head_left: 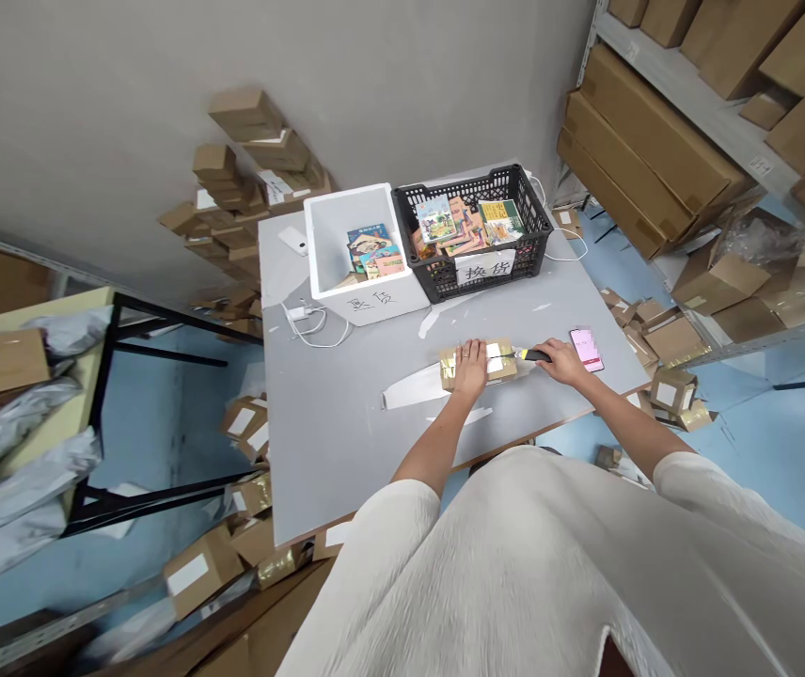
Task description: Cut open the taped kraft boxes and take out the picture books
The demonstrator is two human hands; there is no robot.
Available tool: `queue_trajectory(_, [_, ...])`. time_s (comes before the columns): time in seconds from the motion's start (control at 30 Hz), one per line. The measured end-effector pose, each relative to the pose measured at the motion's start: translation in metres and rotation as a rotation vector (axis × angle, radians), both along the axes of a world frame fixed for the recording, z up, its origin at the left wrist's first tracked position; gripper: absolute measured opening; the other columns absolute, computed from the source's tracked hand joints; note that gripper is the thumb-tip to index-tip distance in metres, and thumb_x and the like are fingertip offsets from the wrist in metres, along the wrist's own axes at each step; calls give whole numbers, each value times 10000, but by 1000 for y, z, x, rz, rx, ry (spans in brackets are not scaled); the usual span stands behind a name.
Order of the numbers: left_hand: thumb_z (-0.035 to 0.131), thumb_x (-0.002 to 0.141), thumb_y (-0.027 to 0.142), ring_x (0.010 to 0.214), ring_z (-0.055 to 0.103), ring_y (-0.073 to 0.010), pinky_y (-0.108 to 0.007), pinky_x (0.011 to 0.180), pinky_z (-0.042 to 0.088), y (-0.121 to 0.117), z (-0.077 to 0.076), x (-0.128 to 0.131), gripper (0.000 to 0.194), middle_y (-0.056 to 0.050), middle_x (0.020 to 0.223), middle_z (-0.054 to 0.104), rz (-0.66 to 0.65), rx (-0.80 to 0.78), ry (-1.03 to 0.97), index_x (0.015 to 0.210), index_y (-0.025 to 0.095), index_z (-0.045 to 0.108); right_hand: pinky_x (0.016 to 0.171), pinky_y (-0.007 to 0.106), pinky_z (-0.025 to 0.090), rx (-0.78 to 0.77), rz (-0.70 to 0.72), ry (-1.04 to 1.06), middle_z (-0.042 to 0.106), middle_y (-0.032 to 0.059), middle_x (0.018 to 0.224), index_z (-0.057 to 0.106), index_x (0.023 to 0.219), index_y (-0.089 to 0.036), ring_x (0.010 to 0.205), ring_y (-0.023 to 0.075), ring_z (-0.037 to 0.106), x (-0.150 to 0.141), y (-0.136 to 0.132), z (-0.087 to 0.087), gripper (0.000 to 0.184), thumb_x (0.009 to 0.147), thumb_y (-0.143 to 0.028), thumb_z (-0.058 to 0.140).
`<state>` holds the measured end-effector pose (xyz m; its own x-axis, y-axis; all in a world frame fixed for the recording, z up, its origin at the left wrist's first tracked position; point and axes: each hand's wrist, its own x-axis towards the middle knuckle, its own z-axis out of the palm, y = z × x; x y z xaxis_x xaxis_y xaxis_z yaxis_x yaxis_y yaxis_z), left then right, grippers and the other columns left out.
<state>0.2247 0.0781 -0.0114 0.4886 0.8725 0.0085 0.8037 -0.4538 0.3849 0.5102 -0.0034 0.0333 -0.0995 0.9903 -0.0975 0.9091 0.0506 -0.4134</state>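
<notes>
A small taped cardboard box (499, 369) lies on the grey table, with a white label on its top. My left hand (471, 369) rests flat on the box's left part, fingers stretched out across it. In my right hand (561, 363) is a utility knife (536, 355) with a black and yellow handle. Its tip meets the top of the box near the right end. The box covers part of a white strip (409, 386) on the tabletop. Just right of my right hand lies a phone (587, 350) with a lit pink screen.
At the back of the table (332, 423) stand a white foam box (381, 306) and a black plastic crate (477, 263), both holding books. A white charger cable (314, 324) lies at left. Cardboard boxes (247, 179) are piled behind; shelves and parcels flank both sides.
</notes>
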Motion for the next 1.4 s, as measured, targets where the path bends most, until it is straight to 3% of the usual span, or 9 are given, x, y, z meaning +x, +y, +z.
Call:
queue_trajectory(0.27, [373, 1098, 279, 1636, 396, -333, -570, 1386, 227, -5, -1, -4, 597, -181, 1694, 516, 17, 22, 30, 1676, 162, 467, 1011, 452, 439, 43, 43, 22, 722, 145, 1293, 730, 1405, -256, 1188, 348, 632, 9, 9, -4, 393, 1039, -343, 619])
queue_trajectory(0.6, [328, 1115, 283, 1615, 431, -334, -555, 1379, 247, -7, 3, -32, 592, -204, 1691, 520, 25, 19, 106, 1654, 114, 503, 998, 437, 410, 40, 204, -15, 705, 148, 1299, 717, 1418, -263, 1211, 342, 607, -9, 32, -1, 396, 1035, -315, 630])
queue_trajectory(0.77, [334, 1106, 257, 1618, 429, -327, -551, 1377, 248, -10, 2, -31, 593, -192, 1695, 520, 35, 28, 125, 1660, 126, 498, 1002, 435, 397, 57, 185, -31, 702, 146, 1315, 713, 1421, -270, 1202, 340, 607, 0, 31, 1, 394, 1040, -308, 621])
queue_trajectory(0.93, [342, 1100, 254, 1627, 418, -313, -539, 1387, 235, -12, 4, -31, 594, -175, 1707, 511, 20, 21, 134, 1662, 138, 495, 999, 427, 425, 19, 220, -35, 703, 153, 1337, 706, 1450, -271, 1207, 337, 623, -12, 35, 0, 418, 1044, -334, 629])
queue_trajectory(1.03, [355, 1091, 251, 1636, 407, -314, -560, 1387, 238, -13, 5, -31, 603, -172, 1711, 508, 30, 2, 96, 1672, 146, 479, 1008, 431, 450, 10, 139, -9, 712, 150, 1326, 719, 1428, -262, 1221, 341, 627, -9, 42, 0, 403, 1046, -344, 617])
queue_trajectory(1.17, [359, 1087, 277, 1660, 369, -315, -566, 1398, 213, -14, 8, -29, 609, -171, 1731, 480, 65, -27, 28, 1666, 131, 476, 1002, 434, 499, -1, -71, 49, 709, 158, 1340, 699, 1439, -223, 1206, 339, 645, 13, 41, -6, 444, 1020, -344, 615])
queue_trajectory(1.27, [431, 1061, 311, 1679, 328, -327, -597, 1400, 188, -15, 12, -29, 619, -180, 1764, 424, 78, -41, 8, 1652, 138, 491, 967, 415, 536, -19, -263, 78, 717, 161, 1322, 705, 1413, -197, 1176, 326, 670, 22, 31, -20, 458, 992, -355, 622])
queue_trajectory(1.4, [474, 1059, 374, 1696, 279, -344, -631, 1387, 184, -21, 20, -37, 595, -173, 1798, 359, 104, -36, 19, 1617, 176, 534, 890, 395, 546, -106, -435, 17, 756, 143, 1198, 768, 1241, -225, 1104, 319, 700, 14, 15, -47, 354, 958, -395, 642])
